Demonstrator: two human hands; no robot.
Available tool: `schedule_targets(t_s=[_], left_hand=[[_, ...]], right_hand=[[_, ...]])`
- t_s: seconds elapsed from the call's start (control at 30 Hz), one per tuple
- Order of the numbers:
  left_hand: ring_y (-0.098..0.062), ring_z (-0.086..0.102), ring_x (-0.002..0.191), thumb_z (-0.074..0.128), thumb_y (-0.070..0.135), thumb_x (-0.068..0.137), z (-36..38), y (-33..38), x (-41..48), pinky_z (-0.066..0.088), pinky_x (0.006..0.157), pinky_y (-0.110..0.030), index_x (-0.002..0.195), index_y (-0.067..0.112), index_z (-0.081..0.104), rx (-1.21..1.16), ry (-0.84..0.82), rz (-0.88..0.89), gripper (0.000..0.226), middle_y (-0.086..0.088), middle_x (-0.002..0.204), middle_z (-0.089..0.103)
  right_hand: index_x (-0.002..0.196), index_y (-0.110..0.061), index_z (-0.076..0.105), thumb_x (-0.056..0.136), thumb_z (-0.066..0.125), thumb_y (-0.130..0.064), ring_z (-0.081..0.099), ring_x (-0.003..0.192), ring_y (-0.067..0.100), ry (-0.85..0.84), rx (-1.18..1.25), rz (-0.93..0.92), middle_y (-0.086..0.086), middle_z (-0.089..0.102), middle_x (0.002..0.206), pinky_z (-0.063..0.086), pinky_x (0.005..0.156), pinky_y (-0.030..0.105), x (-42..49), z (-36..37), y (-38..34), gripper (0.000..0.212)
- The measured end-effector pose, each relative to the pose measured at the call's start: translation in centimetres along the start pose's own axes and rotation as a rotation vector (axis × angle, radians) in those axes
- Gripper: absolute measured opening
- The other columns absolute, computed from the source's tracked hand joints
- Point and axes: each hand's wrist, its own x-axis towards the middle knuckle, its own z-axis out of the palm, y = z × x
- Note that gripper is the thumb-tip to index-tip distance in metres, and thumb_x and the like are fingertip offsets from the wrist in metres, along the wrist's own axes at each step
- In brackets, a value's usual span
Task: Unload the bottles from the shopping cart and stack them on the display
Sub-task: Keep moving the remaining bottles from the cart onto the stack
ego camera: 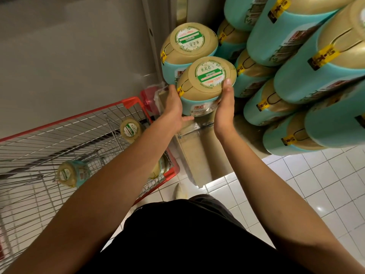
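I hold a large turquoise bottle with a beige cap and a green-and-white round label between both hands, above the display's beige base. My left hand presses its left side, and my right hand grips its right side with the thumb on the cap. A matching bottle stands just behind it. To the right, several identical bottles are stacked in tiers. In the red-rimmed wire shopping cart at the left lie more bottles, one at the far end and one nearer.
A grey wall and metal post stand behind the cart and display. White floor tiles spread at the lower right. My shoe shows beside the cart's corner, and a third bottle is partly hidden under my left forearm.
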Motion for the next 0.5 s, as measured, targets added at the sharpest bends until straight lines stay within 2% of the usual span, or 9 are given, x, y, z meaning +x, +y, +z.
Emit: schedule_targets(t_s=[0.13,0.2,0.27,0.33,0.4,0.47,0.5], left_hand=[[-0.03,0.063,0.124,0.03,0.07,0.102,-0.1,-0.1,-0.1,0.054,0.091,-0.059,0.14,0.039,0.057,0.026,-0.015,0.015,0.056,0.003,0.137,0.066],[-0.028,0.063,0.124,0.029,0.067,0.104,-0.4,0.1,-0.3,0.054,0.096,-0.057,0.138,0.037,0.058,0.054,-0.011,0.018,0.054,0.005,0.132,0.068],[-0.022,0.06,0.124,0.03,0.065,0.105,-0.6,0.2,-0.6,0.05,0.106,-0.052,0.14,0.037,0.057,0.11,0.008,0.032,0.052,0.005,0.13,0.068],[-0.021,0.053,0.133,0.033,0.066,0.104,-1.3,0.1,-1.2,0.044,0.111,-0.05,0.151,0.036,0.047,0.163,0.017,0.042,0.058,0.003,0.15,0.056],[-0.025,0.046,0.143,0.038,0.067,0.103,-3.0,-0.2,-1.7,0.044,0.11,-0.052,0.157,0.034,0.039,0.202,0.014,0.042,0.064,0.0,0.16,0.045],[-0.026,0.047,0.142,0.04,0.064,0.104,-5.8,-0.7,-2.5,0.049,0.103,-0.05,0.157,0.025,0.041,0.217,-0.045,0.062,0.065,-0.005,0.157,0.048],[-0.026,0.049,0.139,0.04,0.061,0.106,-7.4,-1.1,-3.0,0.051,0.099,-0.047,0.155,0.021,0.044,0.216,-0.079,0.075,0.064,-0.007,0.154,0.051]], right_hand=[[0.151,-0.017,0.054,0.09,0.048,-0.072,0.062,0.13,0.004,0.026,-0.033,0.003,-0.002,0.067,0.142,0.05,0.102,0.017,0.2,-0.1,0.4,0.082],[0.149,-0.019,0.055,0.095,0.045,-0.07,0.062,0.13,0.002,0.037,-0.066,-0.014,-0.004,0.068,0.141,0.049,0.098,0.012,0.2,-0.3,0.7,0.075],[0.146,-0.02,0.057,0.103,0.039,-0.064,0.059,0.134,0.003,0.044,-0.085,-0.04,-0.005,0.067,0.142,0.046,0.105,0.017,0.0,-0.6,0.9,0.065],[0.144,-0.021,0.056,0.108,0.033,-0.056,0.056,0.137,0.005,0.057,-0.081,-0.043,-0.004,0.064,0.143,0.043,0.11,0.021,-0.8,-1.1,1.3,0.055],[0.138,-0.015,0.058,0.106,0.033,-0.06,0.058,0.131,0.007,0.115,-0.134,-0.033,-0.002,0.064,0.136,0.044,0.108,0.024,-2.7,-1.2,1.8,0.061],[0.127,-0.01,0.057,0.098,0.035,-0.07,0.059,0.118,0.011,0.2,-0.212,-0.007,0.0,0.062,0.122,0.047,0.106,0.034,-5.2,-0.8,2.7,0.069],[0.121,-0.013,0.055,0.096,0.036,-0.071,0.058,0.113,0.013,0.236,-0.24,0.01,0.001,0.06,0.117,0.048,0.107,0.04,-6.6,-0.4,3.1,0.067]])
